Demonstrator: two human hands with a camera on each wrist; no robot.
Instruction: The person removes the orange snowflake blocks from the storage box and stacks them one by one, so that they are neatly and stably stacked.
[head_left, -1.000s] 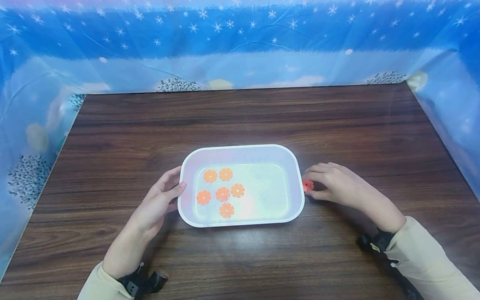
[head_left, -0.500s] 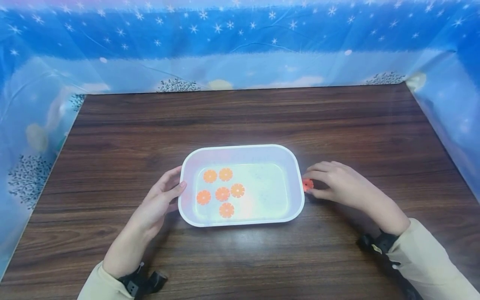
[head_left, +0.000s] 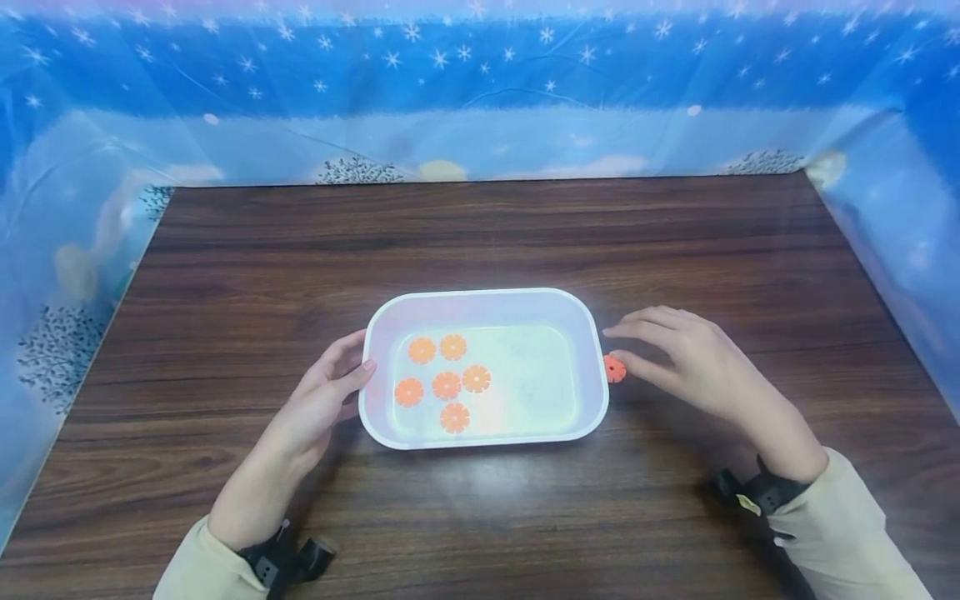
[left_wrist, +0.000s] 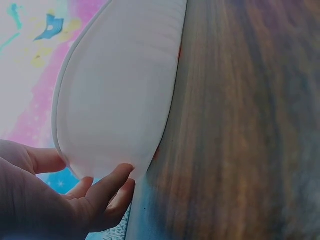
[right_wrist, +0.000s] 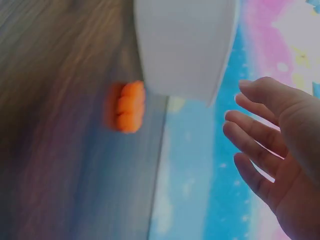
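Observation:
A white rectangular plastic tub (head_left: pixel 517 417) sits in the middle of the table. Several orange notched discs (head_left: pixel 447 385) lie flat inside, toward its left side. My left hand (head_left: pixel 315 408) grips the tub's left end, thumb over the rim; its fingers (left_wrist: pixel 110 187) touch the outer wall in the left wrist view. Just outside the right end, an orange-red notched disc piece (head_left: pixel 615 368) rests on the table; in the right wrist view the orange piece (right_wrist: pixel 131 107) looks thick and ridged, like stacked discs. My right hand (head_left: pixel 693 362) hovers beside it, fingers spread, holding nothing.
The dark wood-grain table (head_left: pixel 480 233) extends around the tub. A blue snowflake-patterned cloth (head_left: pixel 487 83) hangs along its back and sides. Black camera bands are strapped on both wrists.
My right hand has let go of the orange disc piece and drawn back up and to the right, its fingers opening. The left hand stays on the tub.

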